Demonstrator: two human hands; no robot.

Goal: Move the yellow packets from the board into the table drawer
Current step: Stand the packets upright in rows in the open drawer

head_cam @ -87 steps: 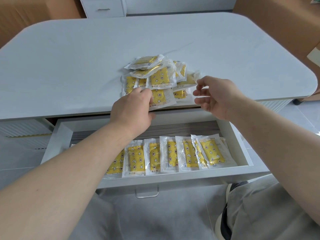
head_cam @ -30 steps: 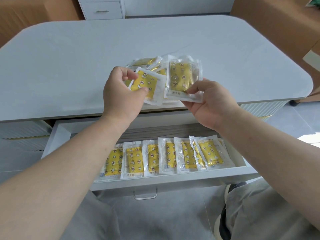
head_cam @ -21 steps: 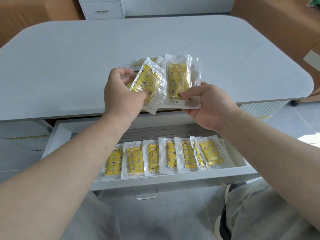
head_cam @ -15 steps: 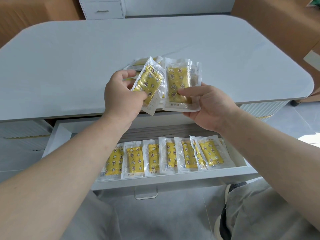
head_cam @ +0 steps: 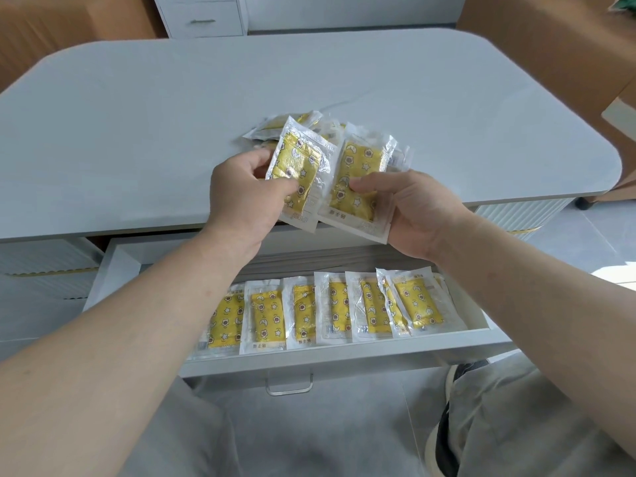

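My left hand (head_cam: pixel 246 201) grips a yellow packet (head_cam: pixel 299 166) in clear wrap, held up over the table's front edge. Beside it, my right hand (head_cam: pixel 416 208) holds another yellow packet (head_cam: pixel 358 180), thumb pressed on its front. Behind both, a small pile of packets (head_cam: pixel 278 127) lies on the white tabletop (head_cam: pixel 137 132), partly hidden by the held ones. Below, the open drawer (head_cam: pixel 344 356) holds a row of several yellow packets (head_cam: pixel 330 309) laid side by side.
The drawer's metal handle (head_cam: pixel 289 385) points toward my knees. A white cabinet (head_cam: pixel 203 15) stands behind the table, with cardboard boxes (head_cam: pixel 550 46) at the back right and brown panels at the back left. My shoe (head_cam: pixel 447 425) rests on the grey floor.
Both hands lifted a packet each from the pile and raised them. Over the last half second the two packets dropped slightly toward the table edge and tilted.
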